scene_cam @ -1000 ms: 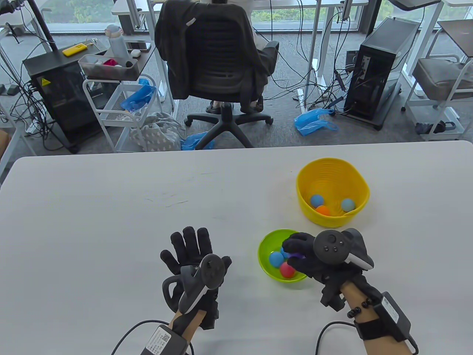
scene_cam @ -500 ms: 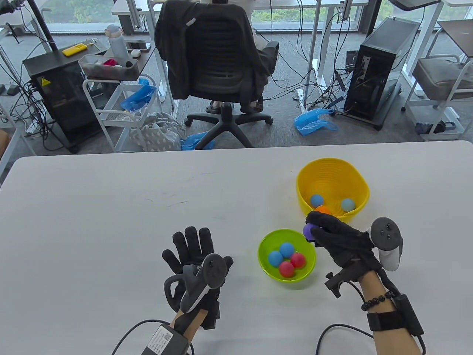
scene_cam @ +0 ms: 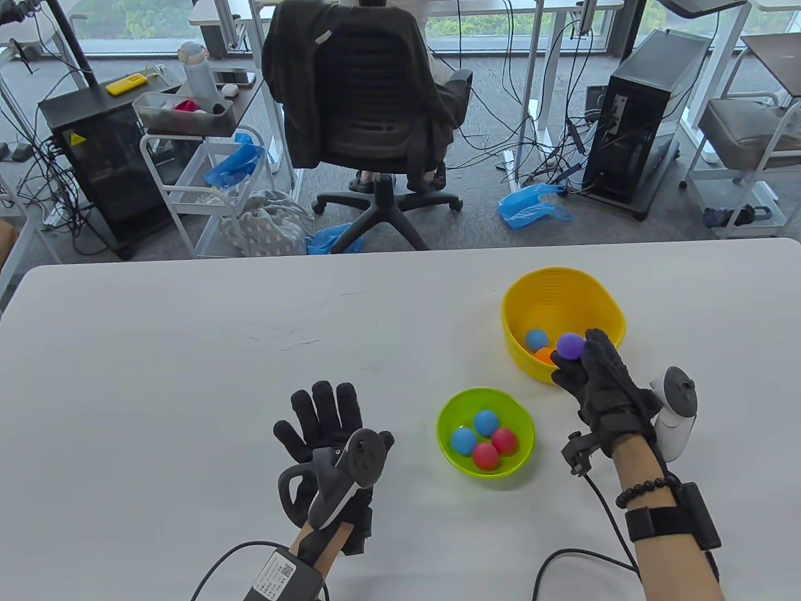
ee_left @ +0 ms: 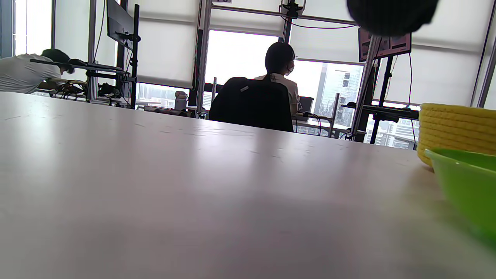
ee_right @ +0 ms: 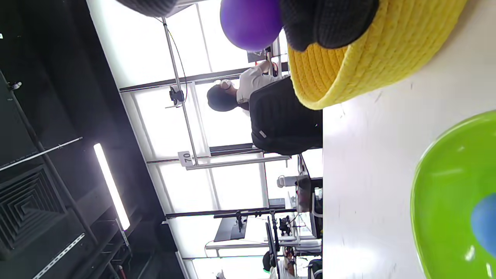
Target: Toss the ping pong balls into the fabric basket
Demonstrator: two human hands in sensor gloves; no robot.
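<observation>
A yellow woven fabric basket (scene_cam: 610, 310) stands right of centre and holds a blue ball (scene_cam: 535, 339) and an orange ball (scene_cam: 543, 354). My right hand (scene_cam: 579, 363) holds a purple ball (scene_cam: 569, 345) at its fingertips over the basket's near rim; the right wrist view shows the purple ball (ee_right: 251, 23) beside the basket (ee_right: 372, 54). A green bowl (scene_cam: 452, 407) holds two blue balls and two red balls (scene_cam: 504, 441). My left hand (scene_cam: 325, 413) rests flat on the table, empty, left of the bowl.
The white table (scene_cam: 188, 350) runs wide to the left. Beyond its far edge stand an office chair (scene_cam: 363, 106), a wire cart (scene_cam: 200, 181) and a computer tower (scene_cam: 651, 106). The green bowl (ee_left: 465, 182) and the basket (ee_left: 457, 128) show in the left wrist view.
My right hand took the purple ball out of the green bowl and carried it up and right to the basket's near rim. My left hand has stayed in place.
</observation>
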